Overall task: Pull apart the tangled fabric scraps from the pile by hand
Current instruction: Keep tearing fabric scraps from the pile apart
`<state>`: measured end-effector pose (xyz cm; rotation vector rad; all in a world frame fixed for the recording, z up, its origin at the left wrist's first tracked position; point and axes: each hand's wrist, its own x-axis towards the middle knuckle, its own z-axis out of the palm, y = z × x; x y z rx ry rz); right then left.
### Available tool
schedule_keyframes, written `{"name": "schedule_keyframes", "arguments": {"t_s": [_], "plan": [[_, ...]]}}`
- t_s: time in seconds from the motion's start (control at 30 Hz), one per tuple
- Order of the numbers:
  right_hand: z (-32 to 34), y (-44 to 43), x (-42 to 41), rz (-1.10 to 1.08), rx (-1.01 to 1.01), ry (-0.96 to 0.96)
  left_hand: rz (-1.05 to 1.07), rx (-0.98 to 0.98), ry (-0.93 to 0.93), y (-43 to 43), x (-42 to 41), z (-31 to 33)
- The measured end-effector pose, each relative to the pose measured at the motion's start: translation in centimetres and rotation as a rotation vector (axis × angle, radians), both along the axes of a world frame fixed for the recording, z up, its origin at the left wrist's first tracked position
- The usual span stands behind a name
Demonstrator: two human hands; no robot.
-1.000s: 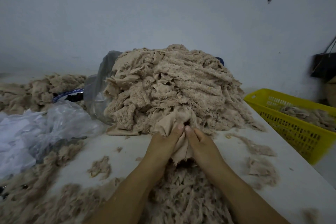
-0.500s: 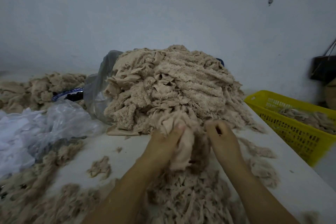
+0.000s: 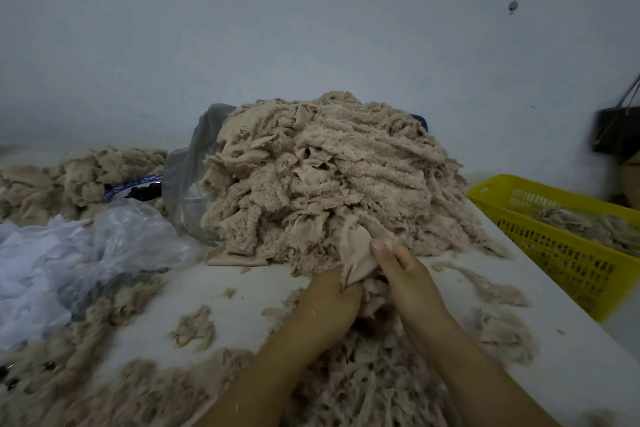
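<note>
Both hands meet at the near foot of the pile (image 3: 329, 177), clenched on one smooth beige scrap (image 3: 356, 253); the left hand (image 3: 329, 302) curls round its lower end, while the right hand (image 3: 410, 282) pinches its upper edge, thumb pressed flat on the cloth. Held so close together, they seem set to tug in opposite directions, which would free the piece from the fuzzy strips snagged on it (its far end is buried, so how deeply it is caught cannot be told); the pile rises just behind, heaped on the white counter (image 3: 242, 291). Loose shreds (image 3: 363, 392) lie under the forearms, probably dropped where the work is nearest; crumpled plastic bags (image 3: 86, 253) sit to the left; a yellow basket (image 3: 554, 246), holding some scraps, stands just beside the counter's right edge.
</note>
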<state>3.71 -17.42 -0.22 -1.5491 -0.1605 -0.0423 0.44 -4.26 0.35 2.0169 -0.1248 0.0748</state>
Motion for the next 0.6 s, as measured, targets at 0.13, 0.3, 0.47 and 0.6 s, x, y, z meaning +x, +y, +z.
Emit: {"name": "schedule_keyframes", "arguments": {"t_s": [0.13,0.3,0.47,0.6], "plan": [[0.5,0.5,-0.8,-0.04,-0.253,-0.216,0.077,-0.472,0.232,0.5,0.2,0.9],[-0.1,1.3,-1.5,0.124,-0.542,-0.423,0.029,-0.952,0.362,1.9,0.6,1.4],[-0.5,1.5,-1.6,0.233,-0.612,-0.474,0.148,-1.017,0.431,1.6,0.5,1.7],[-0.5,1.7,-1.7,0.27,-0.641,-0.473,0.181,-1.131,0.468,1.9,0.9,1.5]]}}
